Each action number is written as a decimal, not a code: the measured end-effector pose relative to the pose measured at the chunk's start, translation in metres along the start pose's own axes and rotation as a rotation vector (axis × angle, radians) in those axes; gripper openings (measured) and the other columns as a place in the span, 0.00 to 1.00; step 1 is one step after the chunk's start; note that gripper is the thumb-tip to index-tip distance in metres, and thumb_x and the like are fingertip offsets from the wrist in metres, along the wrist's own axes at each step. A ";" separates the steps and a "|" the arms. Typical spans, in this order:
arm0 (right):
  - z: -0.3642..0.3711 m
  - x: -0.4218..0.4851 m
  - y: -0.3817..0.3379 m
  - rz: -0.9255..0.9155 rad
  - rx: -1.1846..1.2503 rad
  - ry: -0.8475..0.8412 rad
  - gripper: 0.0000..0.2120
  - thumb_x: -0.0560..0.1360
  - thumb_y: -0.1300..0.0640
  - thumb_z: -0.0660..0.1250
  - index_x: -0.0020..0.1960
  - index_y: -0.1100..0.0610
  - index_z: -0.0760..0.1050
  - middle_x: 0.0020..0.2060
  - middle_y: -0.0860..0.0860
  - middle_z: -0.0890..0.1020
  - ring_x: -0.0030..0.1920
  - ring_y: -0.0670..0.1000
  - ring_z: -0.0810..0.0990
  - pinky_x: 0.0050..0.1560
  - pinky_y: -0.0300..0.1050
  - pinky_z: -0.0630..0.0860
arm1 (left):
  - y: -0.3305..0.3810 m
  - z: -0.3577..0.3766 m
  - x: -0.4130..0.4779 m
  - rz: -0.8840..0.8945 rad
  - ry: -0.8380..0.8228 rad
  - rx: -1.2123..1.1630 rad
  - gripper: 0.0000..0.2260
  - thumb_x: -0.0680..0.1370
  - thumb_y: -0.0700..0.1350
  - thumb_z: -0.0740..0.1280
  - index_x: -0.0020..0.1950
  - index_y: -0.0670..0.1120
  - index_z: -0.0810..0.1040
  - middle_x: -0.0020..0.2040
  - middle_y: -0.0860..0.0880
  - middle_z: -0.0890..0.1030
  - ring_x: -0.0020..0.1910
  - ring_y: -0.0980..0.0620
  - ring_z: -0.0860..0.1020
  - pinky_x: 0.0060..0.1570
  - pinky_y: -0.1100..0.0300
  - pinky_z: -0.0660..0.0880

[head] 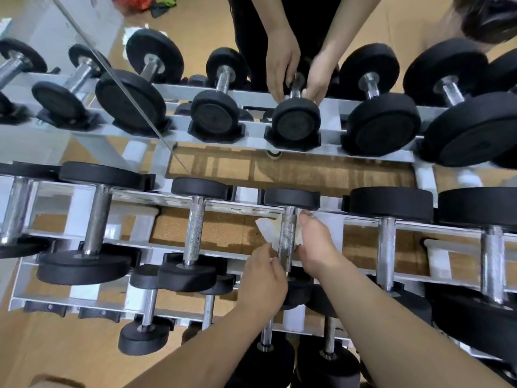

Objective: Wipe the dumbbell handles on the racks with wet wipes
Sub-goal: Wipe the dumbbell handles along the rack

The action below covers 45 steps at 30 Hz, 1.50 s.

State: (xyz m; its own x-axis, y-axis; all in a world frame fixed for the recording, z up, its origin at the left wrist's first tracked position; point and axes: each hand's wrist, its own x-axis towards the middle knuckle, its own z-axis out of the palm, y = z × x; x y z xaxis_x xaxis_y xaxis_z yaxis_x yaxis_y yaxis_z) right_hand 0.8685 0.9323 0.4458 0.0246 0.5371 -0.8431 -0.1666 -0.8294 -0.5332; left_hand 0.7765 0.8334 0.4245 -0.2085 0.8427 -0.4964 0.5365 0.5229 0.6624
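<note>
A white rack holds a row of black dumbbells with knurled steel handles. A white wet wipe lies under and around the handle of the middle dumbbell on the upper tier. My left hand pinches the wipe's near left end beside the handle. My right hand holds the wipe's other end on the handle's right side, fingers curled by the far weight.
A mirror behind the rack reflects the dumbbells and both my hands. More dumbbells sit on each side and on a lower tier. Wood-coloured floor lies at the near left.
</note>
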 end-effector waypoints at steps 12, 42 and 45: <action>-0.024 0.000 0.039 0.100 -0.224 -0.082 0.24 0.85 0.43 0.56 0.61 0.61 0.81 0.52 0.60 0.87 0.52 0.60 0.86 0.50 0.50 0.78 | -0.004 0.004 0.002 -0.124 0.038 0.121 0.30 0.81 0.44 0.58 0.82 0.41 0.55 0.82 0.45 0.59 0.81 0.46 0.55 0.80 0.55 0.52; -0.018 -0.041 0.072 -0.619 -1.342 -0.186 0.28 0.86 0.49 0.49 0.84 0.52 0.48 0.79 0.55 0.27 0.83 0.58 0.40 0.80 0.55 0.53 | -0.027 -0.023 -0.005 -0.087 0.147 -0.258 0.22 0.82 0.37 0.61 0.77 0.41 0.69 0.75 0.44 0.70 0.76 0.48 0.67 0.73 0.61 0.60; -0.028 -0.056 0.076 -0.612 -1.281 -0.211 0.24 0.86 0.52 0.55 0.81 0.51 0.61 0.83 0.52 0.38 0.83 0.56 0.48 0.79 0.53 0.56 | -0.024 -0.022 -0.003 -0.049 0.126 -0.199 0.21 0.81 0.38 0.62 0.75 0.40 0.71 0.75 0.42 0.70 0.76 0.45 0.67 0.77 0.52 0.62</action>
State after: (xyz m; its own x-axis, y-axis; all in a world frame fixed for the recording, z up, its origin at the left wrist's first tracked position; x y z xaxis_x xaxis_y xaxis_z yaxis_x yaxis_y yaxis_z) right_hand 0.8823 0.8351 0.4502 -0.3965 0.7717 -0.4973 0.8059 0.0331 -0.5912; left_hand 0.7462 0.8214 0.4227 -0.3370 0.8187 -0.4649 0.3545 0.5678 0.7429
